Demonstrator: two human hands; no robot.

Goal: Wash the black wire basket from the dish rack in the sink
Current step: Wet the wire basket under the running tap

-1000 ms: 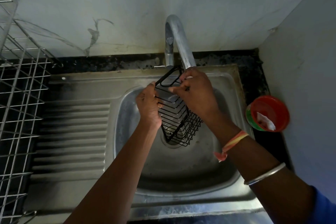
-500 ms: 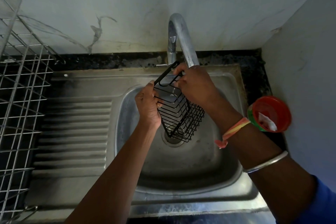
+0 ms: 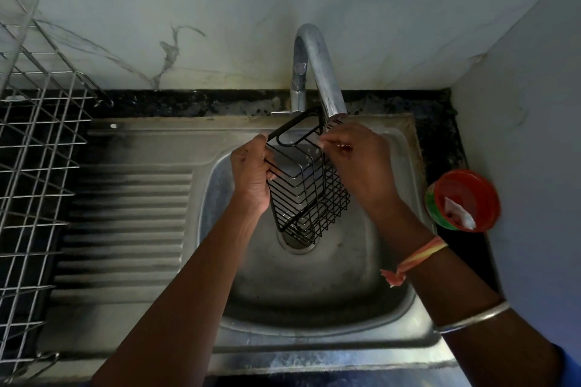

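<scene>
The black wire basket hangs tilted over the steel sink, just below the spout of the tap, its hook end pointing up toward the tap. My left hand grips the basket's left side, fingers curled round the wires. My right hand pinches the upper right rim beside the spout. The basket's lower end hovers above the drain. I cannot tell whether water is running.
A silver wire dish rack stands at the left, beside the ribbed draining board. A round red-and-green tub with a white packet inside sits on the dark counter at the right. White walls close in behind and on the right.
Both hands have lifted the basket slightly and turned it a little under the spout. The grips are the same.
</scene>
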